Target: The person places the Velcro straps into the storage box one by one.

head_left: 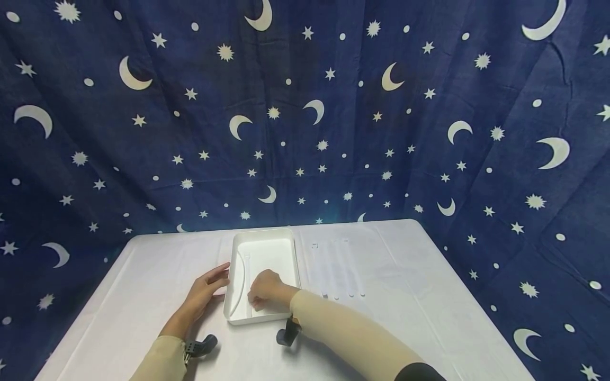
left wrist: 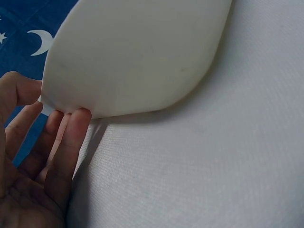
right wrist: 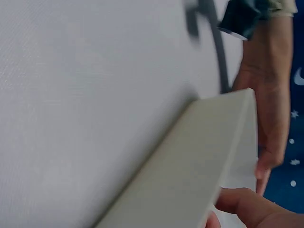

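Observation:
A shallow white rectangular tray [head_left: 290,248] lies on the table. My left hand [head_left: 205,290] holds its left side; in the left wrist view the thumb is at one edge of the tray wall [left wrist: 137,57] and the fingertips touch another. Inside the tray, my right hand [head_left: 269,288] has curled fingers and seems to pinch a slim clear tube [head_left: 247,264] lying lengthwise; the fingertips are partly hidden. A thin curved white strip [head_left: 243,275] lies along the tray's left inner side. In the right wrist view, the thumb [right wrist: 247,204] shows beside the tray's rim.
To the right of the tray, several slim clear tubes [head_left: 333,267] lie side by side on the white-covered table [head_left: 405,307]. Behind the table hangs a dark blue curtain [head_left: 305,132] with moons and stars. Each wrist carries a black camera mount [head_left: 288,332].

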A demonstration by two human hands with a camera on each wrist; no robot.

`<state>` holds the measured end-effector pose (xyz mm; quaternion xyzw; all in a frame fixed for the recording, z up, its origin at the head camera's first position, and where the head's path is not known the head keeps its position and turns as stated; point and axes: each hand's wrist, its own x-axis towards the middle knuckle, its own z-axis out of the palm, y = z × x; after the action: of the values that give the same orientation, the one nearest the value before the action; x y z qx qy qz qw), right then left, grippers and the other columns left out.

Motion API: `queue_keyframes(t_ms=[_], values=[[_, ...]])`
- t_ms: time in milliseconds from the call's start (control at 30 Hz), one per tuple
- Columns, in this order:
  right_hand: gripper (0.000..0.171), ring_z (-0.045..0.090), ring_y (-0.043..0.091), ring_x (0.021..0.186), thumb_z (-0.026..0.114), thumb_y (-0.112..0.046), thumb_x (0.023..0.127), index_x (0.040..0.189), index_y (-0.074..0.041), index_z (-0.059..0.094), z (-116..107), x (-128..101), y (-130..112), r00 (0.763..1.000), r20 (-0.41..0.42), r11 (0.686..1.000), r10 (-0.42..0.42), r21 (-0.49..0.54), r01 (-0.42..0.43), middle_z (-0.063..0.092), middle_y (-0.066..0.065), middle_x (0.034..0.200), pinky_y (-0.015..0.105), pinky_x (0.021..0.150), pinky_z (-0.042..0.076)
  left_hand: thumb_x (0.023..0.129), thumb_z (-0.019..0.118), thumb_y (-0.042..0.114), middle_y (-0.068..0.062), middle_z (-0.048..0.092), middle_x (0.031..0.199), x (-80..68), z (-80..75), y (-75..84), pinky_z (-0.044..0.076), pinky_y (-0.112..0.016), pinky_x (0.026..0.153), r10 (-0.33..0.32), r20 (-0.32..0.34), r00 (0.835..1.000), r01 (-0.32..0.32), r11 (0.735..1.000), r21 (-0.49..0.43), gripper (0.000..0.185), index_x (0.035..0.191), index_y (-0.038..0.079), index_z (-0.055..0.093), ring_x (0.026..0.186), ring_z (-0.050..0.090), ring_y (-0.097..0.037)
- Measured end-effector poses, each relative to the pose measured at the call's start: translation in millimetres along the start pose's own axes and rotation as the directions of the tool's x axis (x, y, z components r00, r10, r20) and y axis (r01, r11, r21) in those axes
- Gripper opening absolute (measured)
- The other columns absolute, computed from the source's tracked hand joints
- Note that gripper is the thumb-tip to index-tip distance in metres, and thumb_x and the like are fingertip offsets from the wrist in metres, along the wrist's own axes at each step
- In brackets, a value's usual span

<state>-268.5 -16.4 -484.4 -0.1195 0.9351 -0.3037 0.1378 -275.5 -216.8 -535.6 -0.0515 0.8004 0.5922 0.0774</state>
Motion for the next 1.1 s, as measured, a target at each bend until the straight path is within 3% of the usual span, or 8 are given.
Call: queue_keyframes(t_ms=[133, 267, 400, 467, 567, 800, 900, 1100], values=[[0.007, 0.070, 0.014, 0.059, 0.076, -0.005, 0.078, 0.084, -0.003, 0.074, -16, -3, 2, 0.993, 0.058, 0.961, 0.104, 0.252, -0.116, 0.072, 0.007, 0.067, 0.018, 0.062, 0.059, 0.090, 0.064, 0.020, -0.023, 0.041, 0.151, 0.1, 0.4, -0.1, 0.058, -0.043, 0.094, 0.000, -0.002, 1.000, 0.000, 1.000, 0.005, 0.064, 0.150, 0.013, 0.041, 0.136, 0.043, -0.044], [0.013, 0.069, 0.014, 0.058, 0.074, 0.002, 0.078, 0.091, 0.001, 0.072, -37, -3, 9, 0.982, 0.098, 0.873, 0.164, 0.450, -0.191, 0.070, 0.008, 0.071, 0.022, 0.057, 0.061, 0.090, 0.063, 0.021, -0.022, 0.042, 0.151, -0.1, -0.4, -0.5, 0.058, -0.043, 0.094, 0.002, -0.002, 1.000, -0.002, 1.000, 0.011, 0.064, 0.150, 0.014, 0.041, 0.135, 0.044, -0.043], [0.021, 0.068, 0.015, 0.063, 0.072, 0.005, 0.079, 0.099, 0.006, 0.068, -61, -4, 21, 0.976, 0.148, 0.768, 0.161, 0.602, -0.218, 0.069, 0.014, 0.080, 0.027, 0.065, 0.064, 0.091, 0.063, 0.021, -0.022, 0.042, 0.151, -0.2, -2.7, -0.3, 0.057, -0.045, 0.096, 0.008, -0.002, 1.000, -0.008, 1.000, 0.016, 0.063, 0.150, 0.013, 0.041, 0.136, 0.043, -0.042], [0.024, 0.068, 0.016, 0.065, 0.071, 0.006, 0.079, 0.103, 0.007, 0.066, -72, -6, 28, 0.976, 0.158, 0.743, 0.152, 0.632, -0.218, 0.069, 0.015, 0.084, 0.029, 0.068, 0.064, 0.091, 0.063, 0.020, -0.022, 0.042, 0.151, -0.4, -3.1, -0.1, 0.056, -0.045, 0.097, 0.007, -0.001, 1.000, -0.007, 1.000, 0.013, 0.063, 0.150, 0.013, 0.041, 0.136, 0.043, -0.042], [0.027, 0.068, 0.016, 0.068, 0.071, 0.005, 0.080, 0.106, 0.007, 0.065, -88, -10, 40, 0.975, 0.144, 0.733, 0.166, 0.644, -0.220, 0.069, 0.015, 0.087, 0.030, 0.069, 0.064, 0.091, 0.064, 0.021, -0.022, 0.042, 0.151, -0.3, -2.8, -0.4, 0.057, -0.045, 0.097, 0.008, 0.004, 1.000, -0.008, 1.000, 0.010, 0.064, 0.150, 0.013, 0.041, 0.136, 0.043, -0.042], [0.032, 0.069, 0.015, 0.067, 0.072, 0.002, 0.080, 0.111, 0.007, 0.065, -118, -19, 73, 0.965, 0.070, 0.747, 0.252, 0.620, -0.241, 0.067, 0.014, 0.090, 0.029, 0.069, 0.064, 0.091, 0.064, 0.021, -0.022, 0.043, 0.150, -1.5, -3.0, -0.2, 0.057, -0.045, 0.097, 0.003, -0.006, 1.000, -0.003, 1.000, 0.024, 0.063, 0.150, 0.014, 0.041, 0.136, 0.044, -0.042], [0.035, 0.069, 0.014, 0.068, 0.070, 0.003, 0.081, 0.115, 0.009, 0.063, -129, -22, 89, 0.961, 0.041, 0.733, 0.275, 0.638, -0.237, 0.066, 0.015, 0.092, 0.028, 0.068, 0.064, 0.091, 0.064, 0.021, -0.021, 0.043, 0.150, -1.6, -3.7, -0.2, 0.057, -0.045, 0.096, 0.005, -0.005, 1.000, -0.004, 1.000, 0.017, 0.064, 0.150, 0.014, 0.041, 0.136, 0.044, -0.042], [0.036, 0.069, 0.013, 0.068, 0.068, 0.004, 0.083, 0.117, 0.011, 0.062, -152, -32, 125, 0.938, -0.025, 0.739, 0.344, 0.624, -0.255, 0.066, 0.018, 0.099, 0.028, 0.070, 0.064, 0.091, 0.063, 0.018, -0.022, 0.041, 0.152, -0.5, -3.6, -0.2, 0.059, -0.041, 0.093, 0.012, 0.020, 1.000, -0.011, 1.000, -0.022, 0.064, 0.151, 0.013, 0.039, 0.136, 0.043, -0.042]])
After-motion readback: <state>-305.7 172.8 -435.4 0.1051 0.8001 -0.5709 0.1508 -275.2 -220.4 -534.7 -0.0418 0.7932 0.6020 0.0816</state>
